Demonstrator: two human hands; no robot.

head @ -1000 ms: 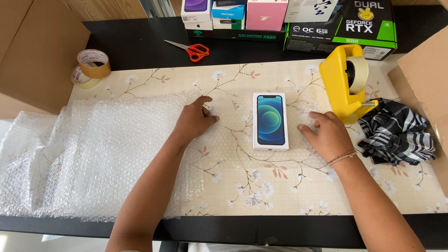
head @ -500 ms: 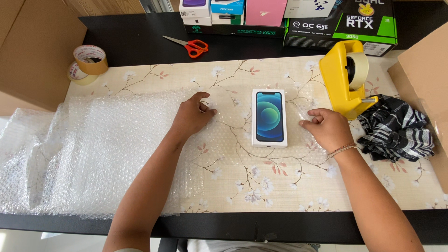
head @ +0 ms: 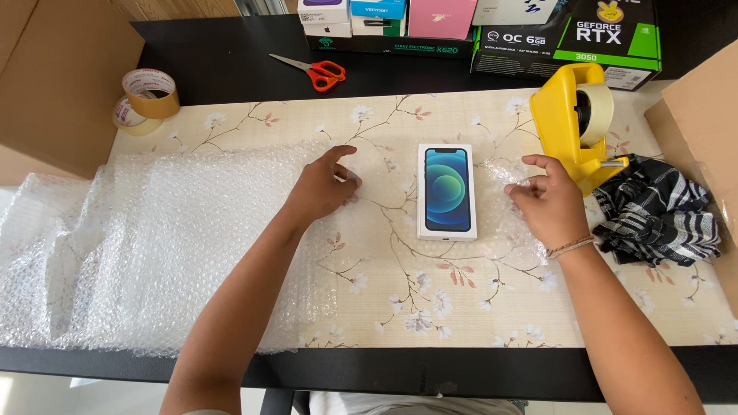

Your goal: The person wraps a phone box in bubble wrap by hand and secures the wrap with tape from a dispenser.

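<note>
A white phone box [head: 447, 191] with a blue picture on its lid lies flat on a sheet of clear bubble wrap [head: 154, 238] spread over a floral mat. My left hand [head: 321, 187] rests on the wrap left of the box, fingers curled. My right hand [head: 544, 200] pinches the right end of the wrap just right of the box. Neither hand touches the box.
A yellow tape dispenser [head: 578, 123] and a crumpled striped cloth [head: 655, 215] sit to the right. Red-handled scissors [head: 317, 72], tape rolls [head: 147, 98] and a row of product boxes [head: 492, 27] lie at the back. Cardboard boxes [head: 61, 77] flank both sides.
Both hands have shifted slightly upward along the wrap, and the right hand has gathered the wrap's right edge between its fingers. The phone box has stayed put.
</note>
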